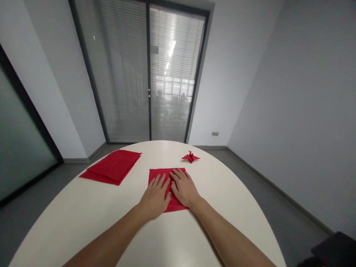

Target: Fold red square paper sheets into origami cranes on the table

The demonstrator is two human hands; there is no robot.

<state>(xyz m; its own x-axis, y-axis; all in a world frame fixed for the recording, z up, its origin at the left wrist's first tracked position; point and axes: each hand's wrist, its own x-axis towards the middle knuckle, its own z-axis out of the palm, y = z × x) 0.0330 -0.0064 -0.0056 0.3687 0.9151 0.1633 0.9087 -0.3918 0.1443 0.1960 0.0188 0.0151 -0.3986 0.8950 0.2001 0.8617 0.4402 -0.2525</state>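
A square sheet of red paper (pixel 175 204) lies flat on the white table in front of me. My left hand (pixel 156 196) rests palm down on its left part, fingers stretched out and spread. On the right part lies my right hand (pixel 183 186), also flat, its fingers extended toward the far edge. Both hands cover much of the sheet, so its middle is largely hidden. Beyond the right hand stands a small folded red paper crane (pixel 190 157), touched by neither hand.
Several larger red sheets (pixel 114 167) lie overlapped at the table's left. The white round table (pixel 222 193) curves away on both sides. Behind it are a glass partition with blinds (pixel 128 74) and a wall socket (pixel 215 133). A dark object (pixel 336 250) shows at lower right.
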